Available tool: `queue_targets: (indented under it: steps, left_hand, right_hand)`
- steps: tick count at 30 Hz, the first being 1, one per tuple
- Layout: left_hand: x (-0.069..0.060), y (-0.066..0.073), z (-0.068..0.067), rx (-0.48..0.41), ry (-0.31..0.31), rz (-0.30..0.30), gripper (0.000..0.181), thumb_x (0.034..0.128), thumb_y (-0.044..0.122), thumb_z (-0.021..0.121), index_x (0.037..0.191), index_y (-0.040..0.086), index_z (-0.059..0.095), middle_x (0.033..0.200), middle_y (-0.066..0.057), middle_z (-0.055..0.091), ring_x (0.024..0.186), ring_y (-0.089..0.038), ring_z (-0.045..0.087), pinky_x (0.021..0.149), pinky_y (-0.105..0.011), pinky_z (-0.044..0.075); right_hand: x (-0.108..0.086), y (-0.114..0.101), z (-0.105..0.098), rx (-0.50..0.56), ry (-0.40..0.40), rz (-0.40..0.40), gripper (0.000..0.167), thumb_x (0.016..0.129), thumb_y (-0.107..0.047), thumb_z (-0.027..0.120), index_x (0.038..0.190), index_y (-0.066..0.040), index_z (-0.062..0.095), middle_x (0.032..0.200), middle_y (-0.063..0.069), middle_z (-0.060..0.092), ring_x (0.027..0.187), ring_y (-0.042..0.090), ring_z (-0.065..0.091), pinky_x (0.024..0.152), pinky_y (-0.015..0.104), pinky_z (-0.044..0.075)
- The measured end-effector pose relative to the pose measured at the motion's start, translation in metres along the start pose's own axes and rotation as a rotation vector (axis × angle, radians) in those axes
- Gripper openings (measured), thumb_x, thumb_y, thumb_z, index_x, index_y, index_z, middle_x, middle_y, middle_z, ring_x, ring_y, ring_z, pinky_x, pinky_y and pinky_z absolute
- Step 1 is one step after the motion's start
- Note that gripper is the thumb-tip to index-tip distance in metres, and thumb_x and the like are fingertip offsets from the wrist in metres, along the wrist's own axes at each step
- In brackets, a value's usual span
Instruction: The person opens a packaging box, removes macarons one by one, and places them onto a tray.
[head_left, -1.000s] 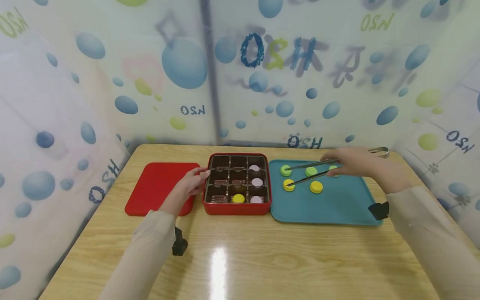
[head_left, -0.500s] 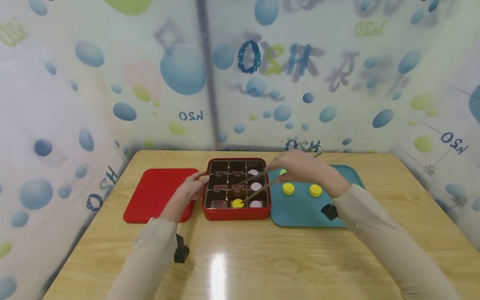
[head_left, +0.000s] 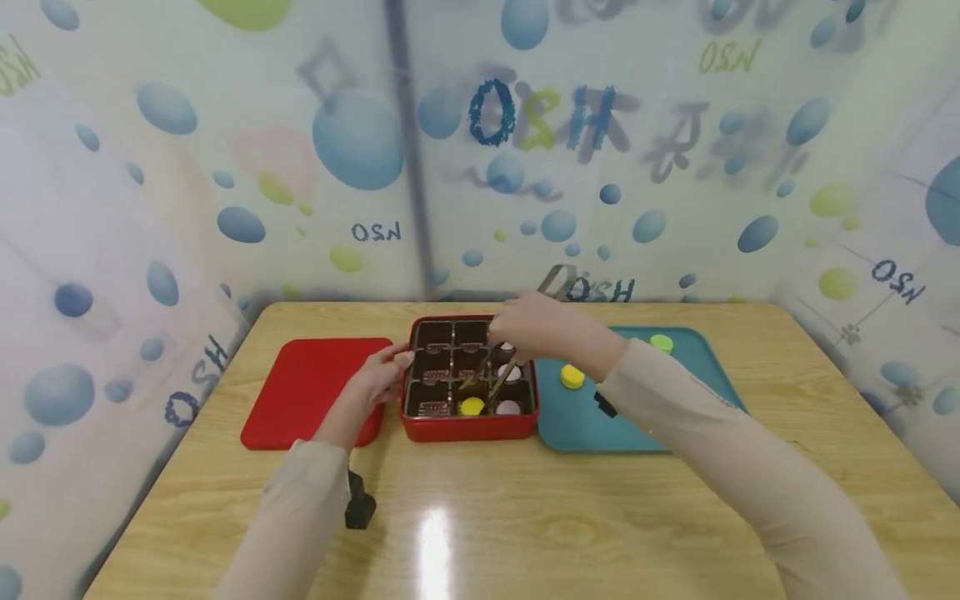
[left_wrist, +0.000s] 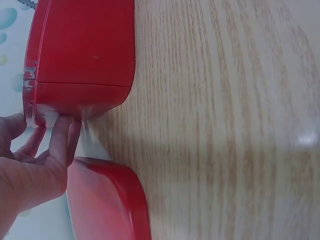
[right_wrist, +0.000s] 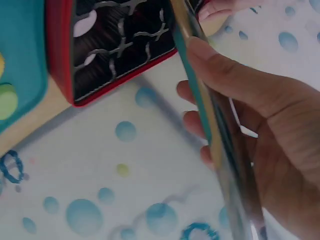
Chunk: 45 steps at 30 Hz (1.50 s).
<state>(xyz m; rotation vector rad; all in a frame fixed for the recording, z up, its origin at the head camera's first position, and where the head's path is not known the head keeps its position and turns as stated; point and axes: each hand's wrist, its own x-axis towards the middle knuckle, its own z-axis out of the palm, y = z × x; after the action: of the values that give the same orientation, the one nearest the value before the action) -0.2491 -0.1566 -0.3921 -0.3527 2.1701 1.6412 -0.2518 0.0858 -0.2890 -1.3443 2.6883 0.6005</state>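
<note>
Bracing the red tin with the left hand against its side should help; the right hand's grip holds metal tongs, best squeezed lightly beside the yellow macaron in the front-middle compartment.

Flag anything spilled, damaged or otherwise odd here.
No spill is visible. Two things stand out: in the left wrist view, the box has silvery patches on its rim, perhaps worn paint, though glare is possible; and the wall lettering reads backwards, as if mirrored.
</note>
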Motion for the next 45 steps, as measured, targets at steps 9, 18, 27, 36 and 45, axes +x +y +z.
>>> queue_targets:
  steps: [9,18,27,36,45]
  left_hand:
    - [0.001,0.003,0.0,-0.03,-0.008,0.012,0.052,0.0969,0.03,0.042,0.145,0.019,0.025,0.131,-0.019,0.05,0.091,-0.015,0.058,0.08,-0.032,0.049]
    - [0.004,0.005,0.005,-0.047,-0.03,0.025,0.053,0.0966,0.031,0.043,0.145,0.019,0.025,0.134,-0.018,0.047,0.11,-0.024,0.053,0.089,-0.039,0.047]
    - [0.003,0.003,0.002,-0.06,-0.033,0.018,0.053,0.0975,0.03,0.04,0.146,0.018,0.023,0.138,-0.019,0.043,0.122,-0.027,0.046,0.092,-0.041,0.045]
    - [-0.002,0.001,-0.001,-0.045,-0.012,0.007,0.054,0.0973,0.031,0.041,0.146,0.018,0.023,0.137,-0.018,0.044,0.12,-0.026,0.047,0.092,-0.04,0.046]
    - [-0.002,-0.005,0.0,-0.06,-0.019,0.004,0.053,0.0969,0.032,0.042,0.145,0.019,0.024,0.137,-0.017,0.044,0.123,-0.027,0.045,0.099,-0.044,0.041]
  right_hand:
    - [0.038,-0.024,-0.01,-0.227,-0.098,0.046,0.013,0.081,-0.011,0.067,0.082,-0.024,0.063,0.08,-0.005,0.062,0.072,0.015,0.053,0.072,0.036,0.041]
    - [0.01,-0.041,-0.045,-0.196,-0.174,0.044,0.028,0.085,-0.004,0.058,0.063,-0.018,0.048,0.064,-0.004,0.047,0.057,0.011,0.027,0.053,0.027,0.023]
    - [-0.012,-0.018,-0.039,-0.001,-0.07,-0.011,0.021,0.08,-0.018,0.07,0.102,-0.019,0.071,0.102,-0.002,0.069,0.092,0.018,0.06,0.078,0.033,0.045]
    - [-0.054,0.013,-0.038,0.171,0.083,-0.006,0.031,0.076,-0.024,0.073,0.106,-0.018,0.069,0.095,-0.003,0.069,0.086,0.017,0.061,0.073,0.032,0.048]
    - [-0.098,0.037,-0.022,0.236,0.111,0.114,0.031,0.074,-0.02,0.075,0.104,-0.016,0.07,0.094,-0.002,0.071,0.085,0.018,0.063,0.072,0.033,0.051]
